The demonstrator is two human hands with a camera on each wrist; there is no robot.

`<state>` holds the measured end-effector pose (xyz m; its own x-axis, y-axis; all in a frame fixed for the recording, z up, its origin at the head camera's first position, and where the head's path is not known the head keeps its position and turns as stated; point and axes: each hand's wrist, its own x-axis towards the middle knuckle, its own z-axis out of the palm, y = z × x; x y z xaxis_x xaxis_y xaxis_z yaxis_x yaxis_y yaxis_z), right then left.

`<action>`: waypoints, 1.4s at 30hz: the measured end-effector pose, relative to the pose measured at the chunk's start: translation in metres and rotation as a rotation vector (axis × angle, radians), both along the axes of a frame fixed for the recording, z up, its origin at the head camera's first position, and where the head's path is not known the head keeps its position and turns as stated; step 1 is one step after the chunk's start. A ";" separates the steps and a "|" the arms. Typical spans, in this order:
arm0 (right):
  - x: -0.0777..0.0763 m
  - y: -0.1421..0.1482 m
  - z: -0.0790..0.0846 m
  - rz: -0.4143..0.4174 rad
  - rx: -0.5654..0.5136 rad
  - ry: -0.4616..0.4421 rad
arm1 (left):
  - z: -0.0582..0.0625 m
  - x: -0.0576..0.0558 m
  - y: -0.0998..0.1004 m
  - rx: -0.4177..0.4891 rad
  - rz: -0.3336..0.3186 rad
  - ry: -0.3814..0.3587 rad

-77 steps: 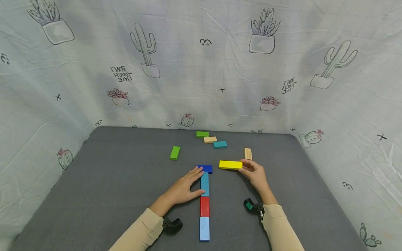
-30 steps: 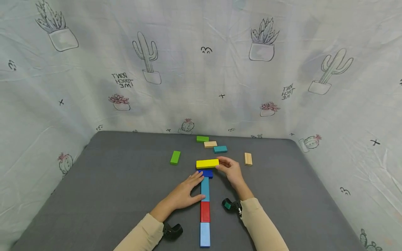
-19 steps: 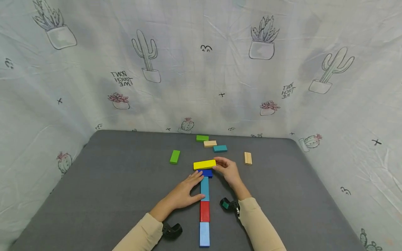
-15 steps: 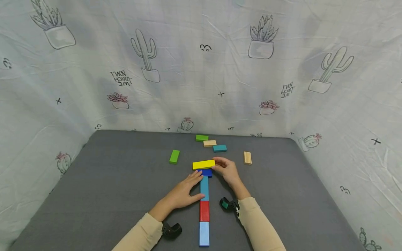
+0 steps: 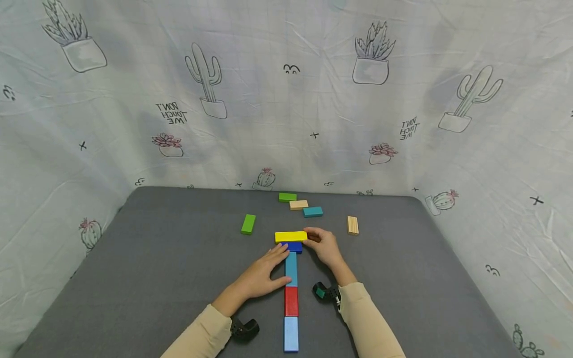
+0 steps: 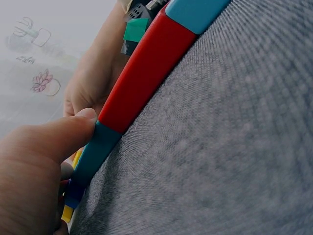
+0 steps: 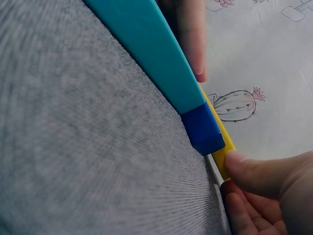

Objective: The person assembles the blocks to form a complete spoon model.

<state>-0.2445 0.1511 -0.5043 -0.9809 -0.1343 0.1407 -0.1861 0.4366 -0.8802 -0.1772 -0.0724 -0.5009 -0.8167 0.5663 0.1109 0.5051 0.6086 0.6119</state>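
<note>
A yellow block [image 5: 291,237] lies crosswise just behind a dark blue block [image 5: 293,247]; in the right wrist view its end [image 7: 222,159] sticks out past the blue one. My right hand [image 5: 326,247] pinches the yellow block's right end between thumb and fingers. A row runs toward me from the dark blue block: a teal block [image 5: 291,268], a red block [image 5: 291,301] and a light blue block [image 5: 291,334]. My left hand [image 5: 259,276] has its fingers extended, fingertips at the dark blue block's left end, thumb touching the teal block's side.
Farther back on the grey table [image 5: 179,248] lie a green block [image 5: 248,224], another green block [image 5: 287,197], a wooden block [image 5: 298,205] and a teal block [image 5: 313,212]. A second wooden block [image 5: 353,225] is at right. A printed cloth [image 5: 268,124] surrounds the table.
My right hand has carried the yellow block leftward to behind the dark blue block, then straightened it and brought it slightly nearer. My left hand has kept its place on the row.
</note>
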 end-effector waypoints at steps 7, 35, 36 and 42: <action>0.002 0.002 0.000 0.029 0.101 0.063 | -0.001 -0.001 -0.001 0.001 -0.003 0.014; 0.000 0.021 0.005 -0.005 -0.095 -0.032 | 0.000 0.001 -0.002 -0.026 0.004 0.000; 0.000 0.024 0.007 -0.005 -0.107 -0.039 | 0.000 0.001 -0.002 -0.028 0.006 0.000; -0.003 0.047 0.015 -0.044 -0.158 -0.042 | 0.000 0.001 -0.002 -0.023 0.003 0.015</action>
<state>-0.2470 0.1978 -0.4891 -0.9907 -0.0707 0.1159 -0.1319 0.2989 -0.9451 -0.1761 -0.0746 -0.5012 -0.8167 0.5665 0.1099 0.5121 0.6236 0.5907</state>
